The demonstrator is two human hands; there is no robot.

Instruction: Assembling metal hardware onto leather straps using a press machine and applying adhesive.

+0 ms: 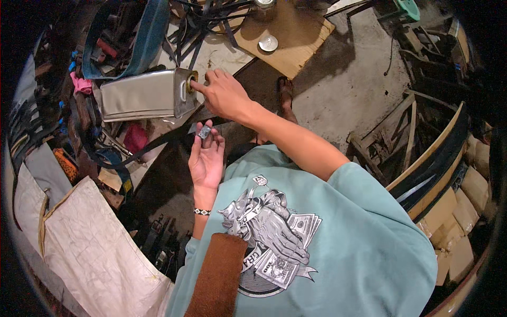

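Concrete floor (pixel 364 74) is seen behind the hands. By the left hand (pixel 207 161), palm up and half curled, a small dark piece (pixel 204 132) is pinched — seemingly kept clear of the palm. By the loosely bent right hand (pixel 227 96), one finger is put to the mouth of a metal tin (pixel 138 96); any grip cannot be told. The tin is laid sideways on its left, perhaps for reach; no label is seen — though lettering is printed on the shirt (pixel 364 227).
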